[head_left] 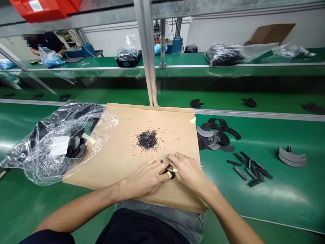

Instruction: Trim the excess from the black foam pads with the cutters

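Note:
My left hand (pixel 148 178) and my right hand (pixel 188 171) meet over the near right part of a cardboard sheet (pixel 122 169). Between them is a small black part (pixel 170 174), mostly covered by fingers. The left fingers are closed on it. Curled around the same spot, the right fingers seem to have a thin pale stick-like thing among them, too hidden to name. Yellow bands show at the fingertips. Beyond the hands lies a pile of tiny black pieces (pixel 147 139), with loose ones scattered around it.
A clear plastic bag (pixel 50 162) of black discs overlaps the cardboard's left side. To the right lie curved black and grey parts (pixel 215 135), several black strips (pixel 251 169) and a grey curved piece (pixel 291 157). A metal post (pixel 147 51) rises behind. Someone works at far left.

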Demonstrator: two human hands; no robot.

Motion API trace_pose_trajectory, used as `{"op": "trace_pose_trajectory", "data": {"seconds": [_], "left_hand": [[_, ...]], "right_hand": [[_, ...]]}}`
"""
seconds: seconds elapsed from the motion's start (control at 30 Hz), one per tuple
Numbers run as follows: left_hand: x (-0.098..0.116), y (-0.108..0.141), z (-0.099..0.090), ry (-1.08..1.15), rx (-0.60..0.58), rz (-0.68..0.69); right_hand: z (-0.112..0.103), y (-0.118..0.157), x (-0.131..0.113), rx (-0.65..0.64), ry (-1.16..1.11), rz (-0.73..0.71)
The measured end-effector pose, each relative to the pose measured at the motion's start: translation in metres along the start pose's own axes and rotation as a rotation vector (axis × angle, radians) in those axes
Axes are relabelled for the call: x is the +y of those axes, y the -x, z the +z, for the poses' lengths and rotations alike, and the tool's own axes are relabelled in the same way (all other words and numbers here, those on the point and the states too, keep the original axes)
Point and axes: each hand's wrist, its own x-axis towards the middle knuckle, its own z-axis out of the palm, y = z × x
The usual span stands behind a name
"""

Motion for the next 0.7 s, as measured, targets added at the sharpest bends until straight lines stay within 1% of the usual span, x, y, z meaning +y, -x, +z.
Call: {"op": "trace_pose_trajectory", "data": {"seconds": [0.03, 0.07, 0.1, 0.13, 0.2, 0.27, 0.3, 0.33, 0.43, 0.5, 0.57, 0.6, 0.7], "left_hand": [[-0.005, 0.001, -0.002, 0.015, -0.001, 0.015], [-0.010, 0.003, -0.004, 0.037, -0.002, 0.029], [-0.015, 0.005, -0.005, 0.063, -0.001, 0.043], [-0.020, 0.007, -0.006, 0.089, 0.004, 0.056], [-0.027, 0.008, -0.004, 0.124, 0.024, 0.076], [-0.030, 0.008, -0.001, 0.137, 0.035, 0.087], [-0.031, 0.007, -0.001, 0.147, 0.032, 0.097], [-0.031, 0.007, -0.002, 0.166, 0.028, 0.108], [-0.035, 0.007, -0.012, 0.256, 0.037, 0.130], [-0.041, 0.005, -0.022, 0.284, 0.054, 0.112], [-0.052, -0.004, -0.032, 0.239, 0.077, 0.074], [-0.059, -0.012, -0.036, 0.201, 0.091, 0.052], [-0.079, -0.055, -0.043, 0.075, 0.109, -0.049]], "right_hand": [[0.004, -0.001, 0.001, -0.020, 0.020, 0.026], [0.006, 0.002, 0.002, -0.013, 0.004, 0.039], [0.007, 0.006, 0.003, 0.021, -0.044, 0.039], [0.007, 0.012, 0.004, 0.086, -0.112, 0.033], [0.003, 0.024, 0.003, 0.275, -0.265, 0.029], [-0.004, 0.032, -0.002, 0.458, -0.381, 0.068], [-0.006, 0.034, -0.005, 0.507, -0.416, 0.101], [-0.008, 0.035, -0.008, 0.518, -0.439, 0.135], [-0.008, 0.035, -0.010, 0.407, -0.490, 0.211], [-0.007, 0.038, -0.006, 0.382, -0.509, 0.253], [-0.007, 0.041, -0.002, 0.438, -0.521, 0.297], [-0.007, 0.043, 0.000, 0.474, -0.532, 0.314], [-0.003, 0.047, -0.001, 0.580, -0.621, 0.321]]}}
